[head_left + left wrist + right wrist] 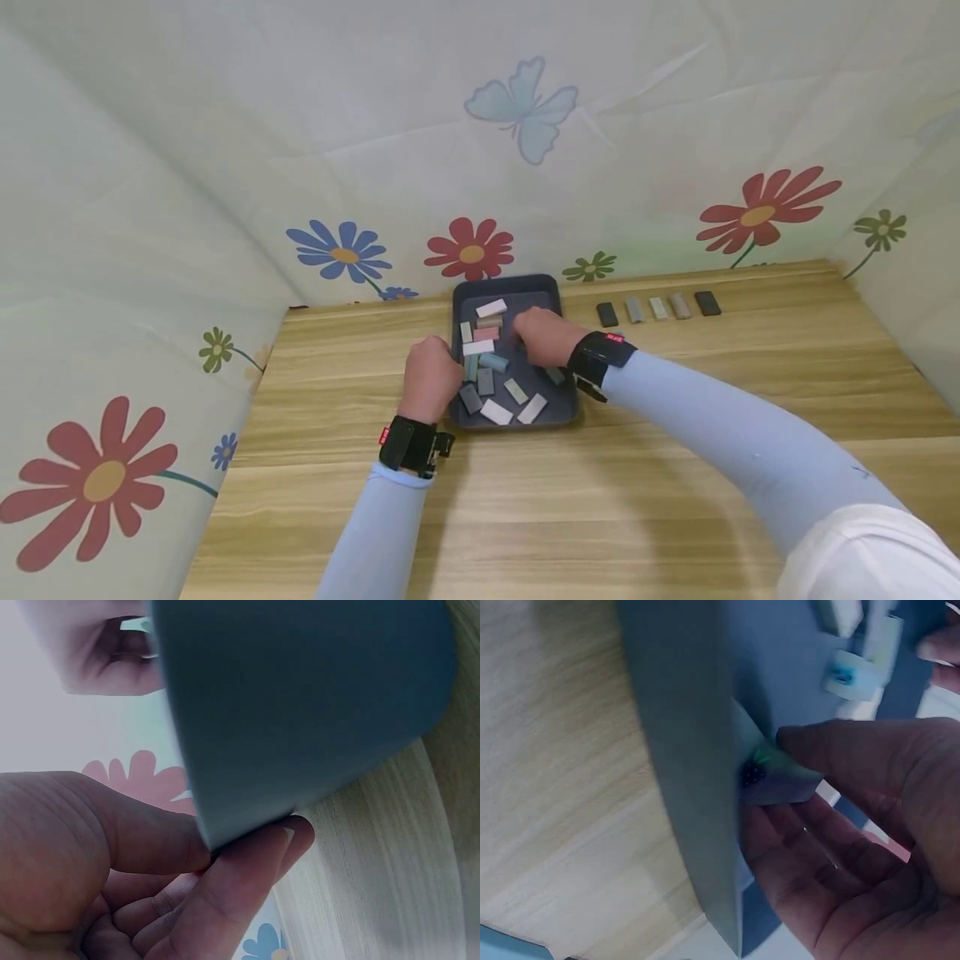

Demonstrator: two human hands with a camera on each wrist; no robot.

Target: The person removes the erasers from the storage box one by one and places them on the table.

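The left hand [433, 379] pinches the wall of a dark tray [510, 287] between thumb and fingers at the tray's left side, while the right hand [543, 335] reaches inside, its thumb and fingers grasping a small block [780, 776] that bears a dark berry and green leaf. That block sits just beside the tray's right wall, which hides part of it in the right wrist view. The tray is rectangular with rounded corners and stands on a wood-grain table [337, 517], its far end close to the flower-printed backdrop [622, 125]. Inside, many small blocks lie scattered. Toward the far end a white block [491, 308] lies beyond a beige one and a pink block [486, 333]; another white one is nearer, with a teal piece [493, 362] and a green piece side by side below it. Two grey blocks lie at the left, a pale green block [516, 391] near the middle, and two white ones by the near wall. A greenish block [555, 375] shows beneath the right wrist. Right of the tray, five blocks stand apart in a row [657, 307], dark ones at both ends.
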